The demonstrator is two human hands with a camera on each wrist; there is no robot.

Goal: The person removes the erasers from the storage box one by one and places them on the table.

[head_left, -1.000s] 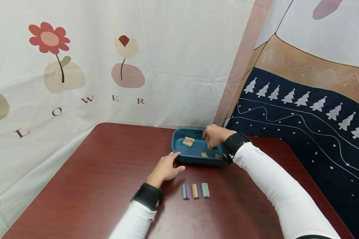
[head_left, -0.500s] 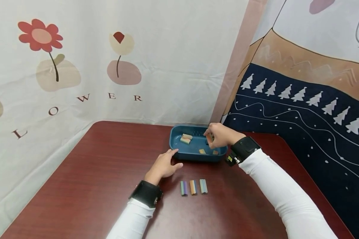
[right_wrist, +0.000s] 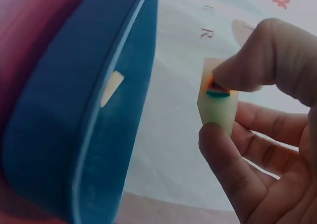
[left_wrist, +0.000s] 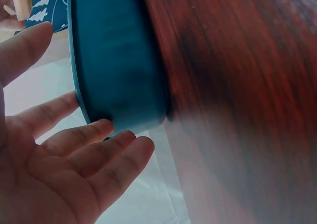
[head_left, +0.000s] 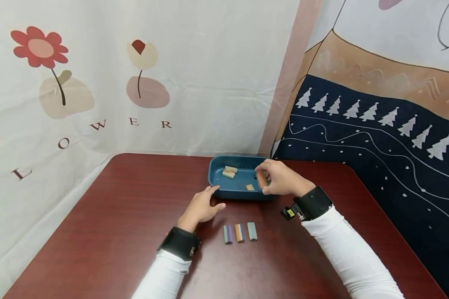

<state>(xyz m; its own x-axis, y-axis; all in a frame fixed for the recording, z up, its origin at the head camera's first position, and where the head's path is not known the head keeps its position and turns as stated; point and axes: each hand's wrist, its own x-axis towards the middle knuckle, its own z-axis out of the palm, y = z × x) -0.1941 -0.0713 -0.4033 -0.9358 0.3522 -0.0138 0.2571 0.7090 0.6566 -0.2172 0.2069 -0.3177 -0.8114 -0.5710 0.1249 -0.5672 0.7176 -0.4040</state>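
My right hand [head_left: 282, 178] pinches a small two-tone eraser-like block [right_wrist: 218, 116] between thumb and fingers, over the right end of a blue plastic basket [head_left: 232, 195]. In the right wrist view the block is orange at one end and pale green at the other, with a small coloured print. My left hand [head_left: 199, 208] touches the basket's near left corner with extended fingertips, and its thumb is spread. Inside the basket lie two pale blocks [head_left: 229, 172] side by side and a small yellowish one [head_left: 250, 187]. The hand hides part of the basket's right end.
Three similar blocks stand in a row on the dark red table: green-purple [head_left: 228, 234], orange-blue [head_left: 240, 233] and pale green-blue [head_left: 252, 231]. A printed white curtain [head_left: 194, 74] and a navy tree-patterned cloth [head_left: 359, 137] hang behind the table.
My right hand has risen from inside the basket with the pinched block and shifted toward its right side. The left hand keeps its fingertips at the basket's corner. The head view has turned slightly.
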